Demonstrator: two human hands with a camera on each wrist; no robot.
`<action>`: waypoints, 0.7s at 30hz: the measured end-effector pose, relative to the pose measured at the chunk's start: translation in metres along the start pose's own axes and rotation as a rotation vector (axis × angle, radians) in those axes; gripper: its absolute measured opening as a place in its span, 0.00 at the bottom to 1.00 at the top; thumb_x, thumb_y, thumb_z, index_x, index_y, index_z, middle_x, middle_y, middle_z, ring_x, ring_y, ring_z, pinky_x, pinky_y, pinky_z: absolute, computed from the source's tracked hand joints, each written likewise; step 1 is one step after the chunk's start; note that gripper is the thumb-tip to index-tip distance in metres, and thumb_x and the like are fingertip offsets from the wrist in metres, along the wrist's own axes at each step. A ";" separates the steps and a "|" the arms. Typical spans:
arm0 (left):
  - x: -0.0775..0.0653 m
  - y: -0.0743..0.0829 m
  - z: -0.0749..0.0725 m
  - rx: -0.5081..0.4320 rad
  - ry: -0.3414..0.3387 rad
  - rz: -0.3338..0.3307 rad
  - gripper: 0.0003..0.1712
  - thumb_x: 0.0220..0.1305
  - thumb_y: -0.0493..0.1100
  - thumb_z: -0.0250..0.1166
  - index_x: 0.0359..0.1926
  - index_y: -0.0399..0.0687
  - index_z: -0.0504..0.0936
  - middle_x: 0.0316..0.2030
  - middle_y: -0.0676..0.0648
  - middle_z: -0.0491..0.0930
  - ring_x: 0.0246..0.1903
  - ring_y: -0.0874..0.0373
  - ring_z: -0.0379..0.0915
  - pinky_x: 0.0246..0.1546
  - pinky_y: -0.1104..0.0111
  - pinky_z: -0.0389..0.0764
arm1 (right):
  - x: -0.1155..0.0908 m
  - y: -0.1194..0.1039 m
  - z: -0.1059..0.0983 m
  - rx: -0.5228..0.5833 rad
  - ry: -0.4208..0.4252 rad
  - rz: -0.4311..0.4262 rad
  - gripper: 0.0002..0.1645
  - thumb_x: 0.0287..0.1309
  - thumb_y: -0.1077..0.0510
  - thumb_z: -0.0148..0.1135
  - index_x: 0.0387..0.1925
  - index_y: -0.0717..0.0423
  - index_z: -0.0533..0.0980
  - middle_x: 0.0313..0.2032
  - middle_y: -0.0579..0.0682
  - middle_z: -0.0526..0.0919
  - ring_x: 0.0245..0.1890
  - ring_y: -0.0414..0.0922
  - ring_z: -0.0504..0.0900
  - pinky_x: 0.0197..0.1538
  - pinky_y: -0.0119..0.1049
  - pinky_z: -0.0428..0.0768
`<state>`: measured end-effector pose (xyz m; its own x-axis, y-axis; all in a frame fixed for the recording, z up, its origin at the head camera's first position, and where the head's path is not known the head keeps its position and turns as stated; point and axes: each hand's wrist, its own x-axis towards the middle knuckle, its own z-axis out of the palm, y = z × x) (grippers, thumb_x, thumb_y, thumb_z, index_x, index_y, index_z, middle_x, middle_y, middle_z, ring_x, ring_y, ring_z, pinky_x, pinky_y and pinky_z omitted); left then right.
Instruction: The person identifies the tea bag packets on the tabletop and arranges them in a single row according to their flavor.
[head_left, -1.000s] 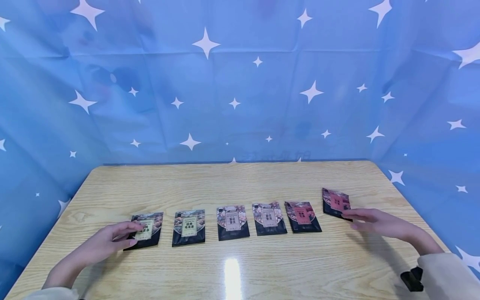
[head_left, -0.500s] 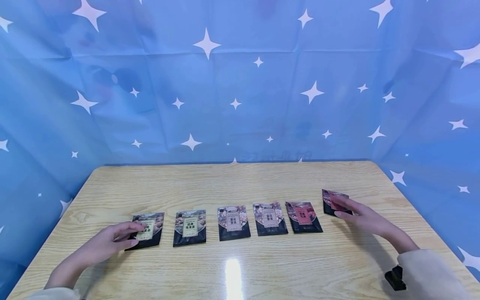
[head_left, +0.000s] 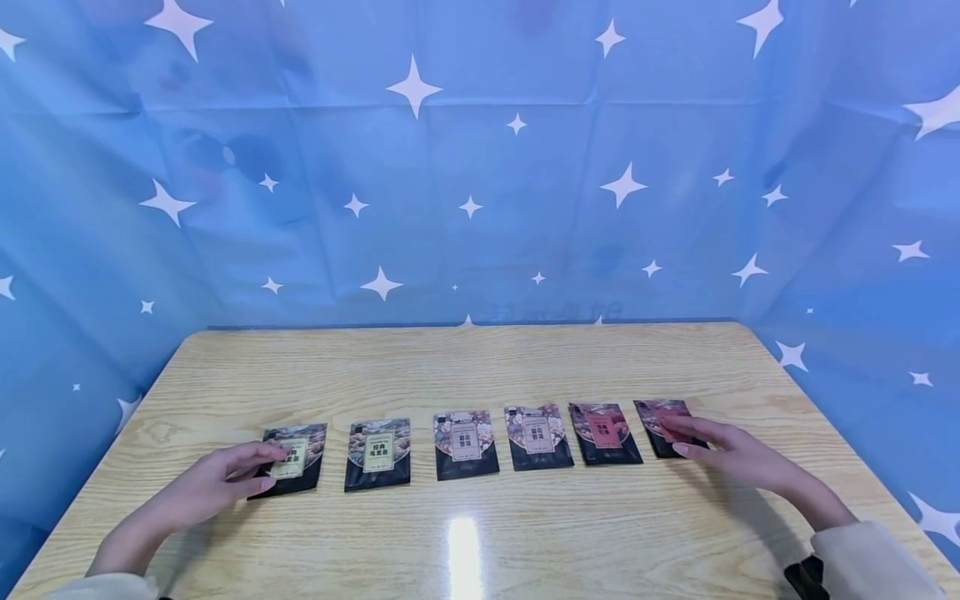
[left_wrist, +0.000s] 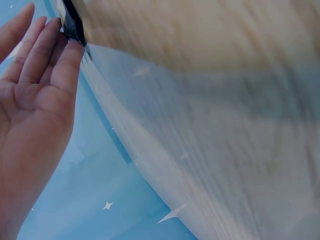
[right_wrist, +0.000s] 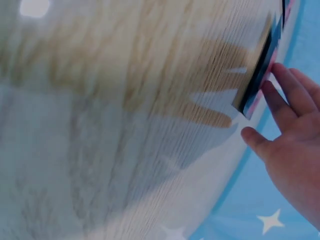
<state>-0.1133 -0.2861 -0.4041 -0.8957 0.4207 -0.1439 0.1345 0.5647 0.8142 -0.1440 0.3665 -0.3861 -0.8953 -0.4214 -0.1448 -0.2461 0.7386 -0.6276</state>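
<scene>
Several dark tea packets lie flat in a row across the table in the head view. At the left end, my left hand [head_left: 206, 487] rests its fingers on a green-labelled tea packet [head_left: 309, 454], covering its lower left side. My right hand [head_left: 742, 458] touches the red-labelled packet [head_left: 654, 419] at the right end, its fingertips over the label. Between these two lie a green-labelled packet [head_left: 378, 454], two pale pink-labelled packets [head_left: 467, 446] and another red-labelled packet [head_left: 606, 433]. In the right wrist view, extended fingers [right_wrist: 295, 95] meet the packet's face [right_wrist: 265, 70].
The packets lie on a pale wood-grain table [head_left: 480, 367] with rounded far corners. A blue star-patterned cloth [head_left: 480, 208] stands behind and at both sides of it. A bright reflection shows near the table's front middle.
The right-end red packet has slid toward me and slightly left, closer to its neighbour, with my right hand on it. My left hand and the remaining packets stay put.
</scene>
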 end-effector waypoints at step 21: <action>0.003 0.011 0.001 0.103 0.042 -0.008 0.23 0.63 0.46 0.59 0.55 0.38 0.73 0.52 0.36 0.73 0.54 0.34 0.64 0.49 0.50 0.73 | -0.001 -0.007 -0.001 -0.003 0.044 -0.018 0.29 0.66 0.52 0.50 0.65 0.58 0.61 0.59 0.63 0.67 0.57 0.62 0.65 0.49 0.48 0.76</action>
<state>-0.1140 -0.2777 -0.3960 -0.9136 0.3870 -0.1246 0.1684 0.6391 0.7505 -0.1415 0.3628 -0.3808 -0.9062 -0.4111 -0.0995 -0.2634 0.7324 -0.6279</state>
